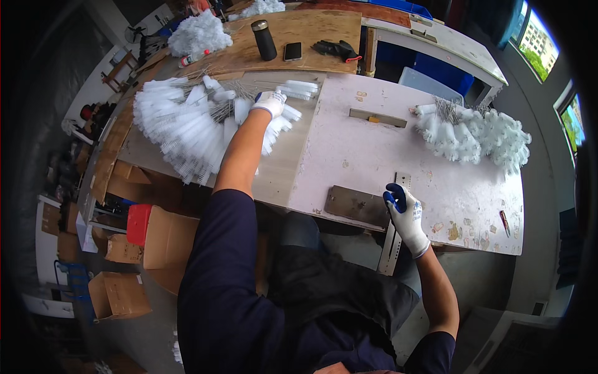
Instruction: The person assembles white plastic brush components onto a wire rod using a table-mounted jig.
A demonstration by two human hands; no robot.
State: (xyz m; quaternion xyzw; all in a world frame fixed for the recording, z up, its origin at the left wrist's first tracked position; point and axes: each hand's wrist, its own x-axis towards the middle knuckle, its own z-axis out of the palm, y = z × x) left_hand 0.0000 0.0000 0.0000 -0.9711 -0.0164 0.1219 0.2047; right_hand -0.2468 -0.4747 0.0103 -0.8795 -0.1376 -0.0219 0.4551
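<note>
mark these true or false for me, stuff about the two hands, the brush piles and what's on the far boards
1. The left hand is on the big pile of white bottle brushes. True.
2. The right hand holds a brush. False: it rests on the metal ruler at the table's near edge, beside a flat metal plate.
3. A second pile of white brushes lies at the table's far right. True.
4. The black bottle lies on its side. False: it stands upright on the wooden board, beside a phone.
5. Both hands are bare. False: both wear white gloves.
</note>
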